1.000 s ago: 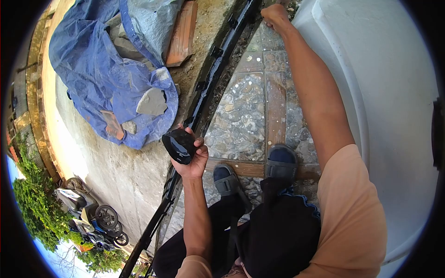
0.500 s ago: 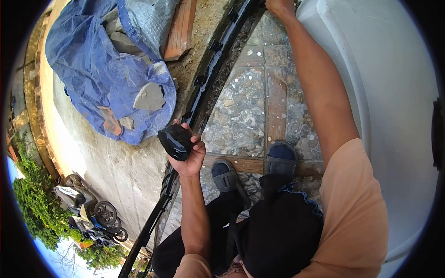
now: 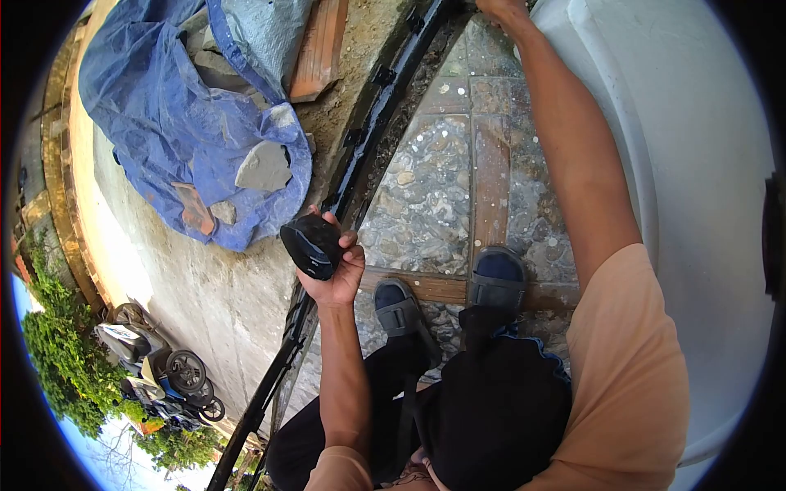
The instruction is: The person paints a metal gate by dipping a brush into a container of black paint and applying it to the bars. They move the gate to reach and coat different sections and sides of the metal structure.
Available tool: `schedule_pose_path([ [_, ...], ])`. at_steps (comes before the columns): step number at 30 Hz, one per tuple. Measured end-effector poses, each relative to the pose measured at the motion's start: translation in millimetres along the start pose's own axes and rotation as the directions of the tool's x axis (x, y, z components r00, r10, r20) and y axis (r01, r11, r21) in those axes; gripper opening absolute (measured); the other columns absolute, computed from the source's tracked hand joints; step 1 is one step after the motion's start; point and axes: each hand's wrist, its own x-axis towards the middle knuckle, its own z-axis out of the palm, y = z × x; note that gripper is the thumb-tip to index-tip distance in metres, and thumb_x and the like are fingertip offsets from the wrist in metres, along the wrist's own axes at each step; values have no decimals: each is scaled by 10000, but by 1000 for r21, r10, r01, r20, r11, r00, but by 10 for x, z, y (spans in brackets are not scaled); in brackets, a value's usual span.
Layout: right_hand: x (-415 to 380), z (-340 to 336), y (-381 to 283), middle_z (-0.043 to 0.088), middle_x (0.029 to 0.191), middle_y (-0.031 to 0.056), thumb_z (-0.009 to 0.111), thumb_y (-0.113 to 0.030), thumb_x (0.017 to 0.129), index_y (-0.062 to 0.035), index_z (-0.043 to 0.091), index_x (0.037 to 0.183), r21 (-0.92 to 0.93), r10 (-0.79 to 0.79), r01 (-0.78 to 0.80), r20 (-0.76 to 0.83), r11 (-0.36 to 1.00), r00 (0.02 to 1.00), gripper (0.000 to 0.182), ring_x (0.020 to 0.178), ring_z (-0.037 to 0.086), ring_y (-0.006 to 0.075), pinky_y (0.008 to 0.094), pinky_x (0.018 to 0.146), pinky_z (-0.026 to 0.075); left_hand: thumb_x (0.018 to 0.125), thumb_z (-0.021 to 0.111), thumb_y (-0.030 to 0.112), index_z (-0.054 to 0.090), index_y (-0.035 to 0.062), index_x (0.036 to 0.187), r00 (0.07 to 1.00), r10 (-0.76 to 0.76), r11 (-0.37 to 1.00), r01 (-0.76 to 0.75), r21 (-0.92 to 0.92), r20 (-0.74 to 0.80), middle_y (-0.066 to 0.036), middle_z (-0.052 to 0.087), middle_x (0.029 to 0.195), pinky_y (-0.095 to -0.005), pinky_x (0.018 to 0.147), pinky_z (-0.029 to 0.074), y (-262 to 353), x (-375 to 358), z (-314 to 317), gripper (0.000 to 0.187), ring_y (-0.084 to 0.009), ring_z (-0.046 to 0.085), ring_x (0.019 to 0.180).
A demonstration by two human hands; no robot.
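Note:
My left hand [image 3: 337,282] is closed round a rounded, glossy black object [image 3: 311,247], its fingers curled over the right side. It looks cup-like, but its exact kind is hard to make out. It is held close beside a long black metal rail [image 3: 364,135] with a wet-looking shine, which runs diagonally past the hand. At the top edge of the view, my right hand [image 3: 503,10] reaches out near the upper end of this rail. Its fingers are mostly cut off by the frame, so what they hold or touch cannot be seen.
A blue tarp [image 3: 176,139] with broken stone pieces [image 3: 264,167] lies left of the rail, near an orange brick [image 3: 319,49]. Pale large curved surface [image 3: 704,164] bounds the right side. My sandalled feet [image 3: 498,278] stand on stone paving [image 3: 422,196]. Motorcycles [image 3: 168,372] are parked lower left.
My right hand has shifted slightly down and to the right at the top edge. My left hand keeps its hold on the black object, nearly still.

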Motion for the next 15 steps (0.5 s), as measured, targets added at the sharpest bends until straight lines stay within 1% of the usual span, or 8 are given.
schedule_pose_path([
  [1,-18,-41,-33,674,1014,277,605,-157,805,70,675,969,-2,7,-7,30,1000,1000,289,984,667,372,443,850,517,968,492,374,549,189,1352,1000,1,1000,-1,4,1,-66,640,1242,-309,689,494,-2,2,6,430,-226,556,863],
  [4,40,57,-48,661,1040,294,608,-153,790,71,675,978,-38,21,-22,-9,999,1000,301,1015,656,372,442,863,513,965,495,380,546,188,1353,1000,-3,1000,3,-3,-5,-66,640,1242,-308,688,493,-9,-6,23,436,-224,554,863],
  [7,-54,115,-78,655,1040,308,607,-149,774,73,675,975,48,59,-51,-193,998,979,307,1019,653,376,439,865,515,961,501,381,543,188,1355,1000,-4,1000,4,-3,12,-65,639,1243,-308,691,491,-4,-12,22,440,-222,552,862],
  [10,27,244,45,668,978,305,598,-135,763,77,674,937,91,-18,43,-255,995,967,285,984,666,377,448,846,519,960,504,377,540,189,1357,1000,-3,1000,4,-6,24,-63,636,1246,-308,695,490,-4,-20,7,441,-221,551,865],
  [13,53,158,79,679,885,288,593,-114,753,82,668,880,19,-38,38,-12,999,999,245,920,677,386,447,816,524,960,508,378,539,196,1358,1000,-12,1000,12,-19,20,-59,635,1244,-309,701,490,-24,-41,-3,439,-218,548,864],
  [15,-119,-13,-65,677,845,282,592,-106,751,87,666,870,221,75,-83,46,972,996,239,864,683,383,450,784,529,960,507,378,538,201,1359,1000,-12,1000,13,-12,27,-57,634,1246,-309,701,488,-35,-59,2,438,-216,545,863],
])
